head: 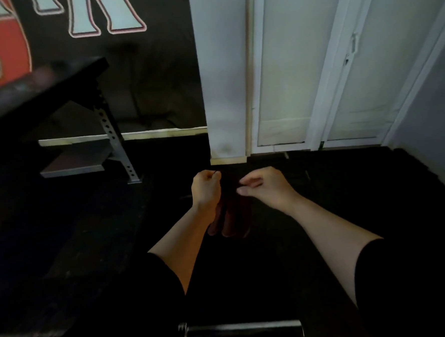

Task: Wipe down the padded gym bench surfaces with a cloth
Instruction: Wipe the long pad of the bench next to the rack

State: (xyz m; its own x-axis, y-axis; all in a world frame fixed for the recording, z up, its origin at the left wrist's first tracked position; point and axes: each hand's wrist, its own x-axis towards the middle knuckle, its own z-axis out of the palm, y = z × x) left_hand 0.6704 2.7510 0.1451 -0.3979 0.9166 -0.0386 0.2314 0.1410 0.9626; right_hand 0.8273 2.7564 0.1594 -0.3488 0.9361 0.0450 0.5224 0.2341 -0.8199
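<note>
At the far left, the padded bench (41, 85) slopes up on its perforated metal support (116, 146), blurred and dark. Nothing touches its surface, and whether it has already been wiped cannot be told from its look.

Toward the middle, the person's left hand (206, 187) is raised in front of the body, its fingers (212, 176) curled in and pinching the top edge of a dark reddish cloth (230, 214). The cloth hangs down between the two forearms, over the black floor (348, 199), well apart from the bench.

Just right of it, the right hand (265, 186) meets the same top edge, its fingers (251, 182) bent and closing on the fabric, though the cloth is so dark that the exact contact is hard to make out.

At the bottom, a black cylinder with a chrome end (239, 334) lies across the view; what it is cannot be told.

By the look of things, the cloth is being folded or straightened for use, so the wiping itself appears to lie ahead.
</note>
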